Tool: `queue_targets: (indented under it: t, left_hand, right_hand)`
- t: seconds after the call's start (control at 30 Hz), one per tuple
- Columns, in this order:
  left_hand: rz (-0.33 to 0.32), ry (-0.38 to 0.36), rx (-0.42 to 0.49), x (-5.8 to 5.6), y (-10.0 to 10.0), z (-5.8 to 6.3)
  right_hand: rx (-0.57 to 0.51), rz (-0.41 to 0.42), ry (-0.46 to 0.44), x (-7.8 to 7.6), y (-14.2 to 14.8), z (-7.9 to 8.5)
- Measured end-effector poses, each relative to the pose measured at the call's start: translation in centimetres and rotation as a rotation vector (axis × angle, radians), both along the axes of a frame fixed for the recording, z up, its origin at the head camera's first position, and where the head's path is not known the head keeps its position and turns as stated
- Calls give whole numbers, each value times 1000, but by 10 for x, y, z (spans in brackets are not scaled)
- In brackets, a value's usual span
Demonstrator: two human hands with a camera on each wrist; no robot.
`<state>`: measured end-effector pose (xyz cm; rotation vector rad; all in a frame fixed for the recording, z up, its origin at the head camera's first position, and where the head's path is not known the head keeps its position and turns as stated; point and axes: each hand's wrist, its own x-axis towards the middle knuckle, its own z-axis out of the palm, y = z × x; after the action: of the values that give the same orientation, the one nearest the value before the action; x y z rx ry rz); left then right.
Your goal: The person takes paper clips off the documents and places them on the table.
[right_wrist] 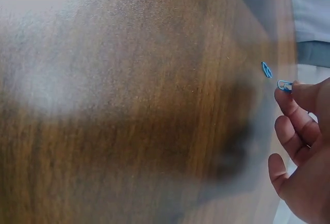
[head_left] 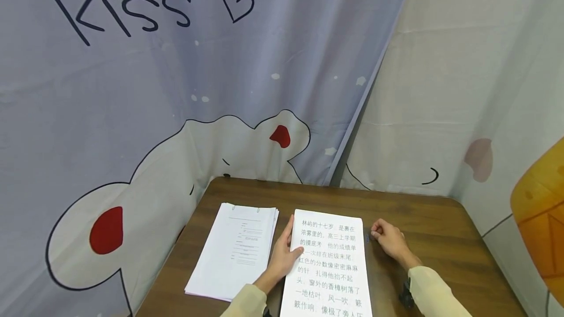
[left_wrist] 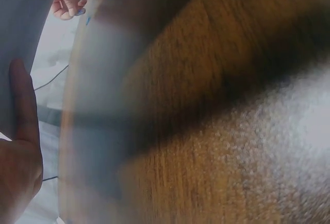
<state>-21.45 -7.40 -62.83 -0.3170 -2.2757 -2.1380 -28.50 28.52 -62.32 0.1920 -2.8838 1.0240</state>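
Note:
My left hand (head_left: 282, 254) grips the left edge of printed paper (head_left: 330, 270) with large characters, thumb on the front face and fingers behind. In the left wrist view the paper's shaded back (left_wrist: 26, 22) rises above the table; how many sheets it has I cannot tell. To the right of the paper, my right hand (head_left: 391, 241) pinches a blue paper clip (right_wrist: 284, 86) between thumb and index finger, the other fingers loosely bent. A second blue paper clip (right_wrist: 266, 69) lies on the wood just beyond those fingertips.
On the left of the brown wooden table (head_left: 423, 209) lies a stack of printed sheets (head_left: 231, 253), with clips along its top edge. A patterned curtain (head_left: 176, 77) hangs behind the table, and a pale one (head_left: 440, 87) hangs to the right.

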Motion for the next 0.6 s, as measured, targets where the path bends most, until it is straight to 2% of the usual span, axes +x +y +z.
queue_targets:
  t: [0.17, 0.33, 0.6]
  left_hand:
    - [-1, -3, -4, -1, -1, -1]
    - [5, 0, -4, -2, -2, -2]
    - [-4, 4, -13, -1, 0, -7]
  right_hand:
    - [31, -12, -24, -2, 1, -4]
    - [69, -23, -10, -1, 2, -12]
    - [65, -34, -6, 0, 3, -17]
